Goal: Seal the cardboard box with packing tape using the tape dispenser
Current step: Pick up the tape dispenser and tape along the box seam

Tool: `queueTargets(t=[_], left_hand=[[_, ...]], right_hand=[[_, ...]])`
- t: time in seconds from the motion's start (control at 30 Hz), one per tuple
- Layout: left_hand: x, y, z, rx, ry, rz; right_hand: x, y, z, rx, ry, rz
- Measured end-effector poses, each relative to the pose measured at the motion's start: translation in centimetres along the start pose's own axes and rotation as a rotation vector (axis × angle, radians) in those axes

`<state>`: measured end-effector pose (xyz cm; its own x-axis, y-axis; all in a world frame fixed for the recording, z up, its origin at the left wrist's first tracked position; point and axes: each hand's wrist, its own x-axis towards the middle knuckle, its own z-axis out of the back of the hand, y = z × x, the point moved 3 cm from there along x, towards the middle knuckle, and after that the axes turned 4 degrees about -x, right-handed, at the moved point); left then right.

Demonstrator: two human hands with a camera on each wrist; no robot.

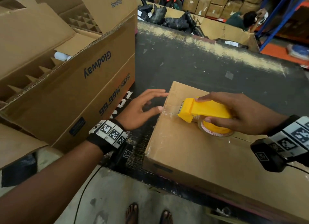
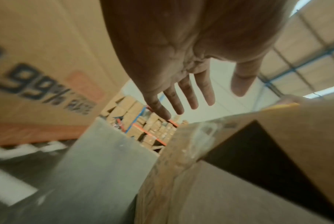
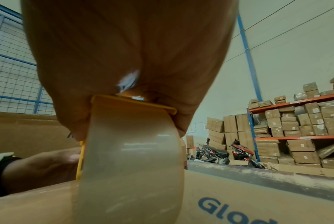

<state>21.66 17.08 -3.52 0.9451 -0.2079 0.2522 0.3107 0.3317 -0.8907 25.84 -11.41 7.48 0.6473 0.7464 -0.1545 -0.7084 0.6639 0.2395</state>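
Note:
A closed cardboard box (image 1: 192, 150) lies on the dark table (image 1: 200, 61). My right hand (image 1: 240, 113) grips the yellow tape dispenser (image 1: 202, 109), whose clear tape roll (image 3: 127, 159) rests on the box top near its left end. Clear tape runs along the box seam behind the roll and over the left edge (image 2: 204, 133). My left hand (image 1: 143, 108) hovers with fingers spread just left of the box's left edge, thumb tip near the taped corner; whether it touches the box is unclear. The left wrist view shows its fingers (image 2: 189, 94) straight and holding nothing.
A large open Glodway carton (image 1: 70, 83) with cardboard dividers stands close on the left, right beside my left hand. A big carton of black bags (image 1: 175, 19) sits behind the table. Shelves of boxes (image 3: 296, 128) and parked motorbikes (image 3: 239, 151) are farther off.

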Motion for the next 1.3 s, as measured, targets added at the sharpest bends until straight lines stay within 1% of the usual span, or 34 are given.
queueTargets(t=[0.07,0.13,0.23,0.33,0.43,0.53,0.6,0.7,0.77,0.8,0.87,0.93,1.03,1.17,1.23,1.3], left_hand=[[0.4,-0.6,-1.1,0.096,0.127,-0.047],[0.5,-0.3,-1.8,0.181,0.19,-0.06],[0.5,0.2,-1.9,0.176,0.194,-0.071],[0.4,0.0,-2.0,0.231,0.195,-0.073],[0.5,-0.3,-2.0,0.278,0.228,-0.064],[0.7,-0.9,-1.8,0.31,0.254,-0.024],[0.9,-1.6,-1.9,0.33,0.277,-0.011],[1.1,-2.5,-2.1,0.363,0.313,0.017],[1.4,-2.8,-1.9,0.394,0.323,0.047],[1.6,-2.7,-1.8,0.414,0.325,0.051],[1.9,-2.8,-2.0,0.422,0.303,0.074],[2.1,-3.0,-2.3,0.411,0.263,0.115],[2.2,-2.9,-2.5,0.403,0.215,0.137],[2.5,-2.2,-1.4,0.477,0.288,0.24],[2.3,-1.9,-1.1,0.539,0.273,0.293],[2.1,-1.9,-1.3,0.607,0.27,0.297]], right_hand=[[0.0,0.0,0.0,0.01,0.001,-0.002],[-0.1,0.0,0.1,0.014,-0.003,0.001],[-0.2,0.1,0.2,0.038,-0.012,0.01],[-0.1,-0.1,0.2,0.056,-0.015,0.038],[-1.8,-1.1,0.5,0.048,-0.03,0.038],[-7.3,-4.2,1.8,0.094,-0.038,-0.02],[-13.4,-7.9,3.0,0.121,-0.037,-0.097],[-22.9,-13.2,3.9,0.087,-0.006,-0.243],[-28.2,-16.9,4.3,0.079,-0.006,-0.335],[-30.4,-18.5,4.4,0.086,-0.003,-0.381],[-33.4,-21.1,4.2,0.13,-0.001,-0.398],[-34.4,-22.7,3.7,0.17,-0.023,-0.388],[-33.6,-23.5,2.0,0.124,-0.02,-0.339],[-32.0,-24.5,0.1,0.022,-0.028,-0.316],[-31.5,-24.7,-0.3,0.048,-0.03,-0.318],[-30.9,-24.3,-0.6,0.045,-0.006,-0.3]])
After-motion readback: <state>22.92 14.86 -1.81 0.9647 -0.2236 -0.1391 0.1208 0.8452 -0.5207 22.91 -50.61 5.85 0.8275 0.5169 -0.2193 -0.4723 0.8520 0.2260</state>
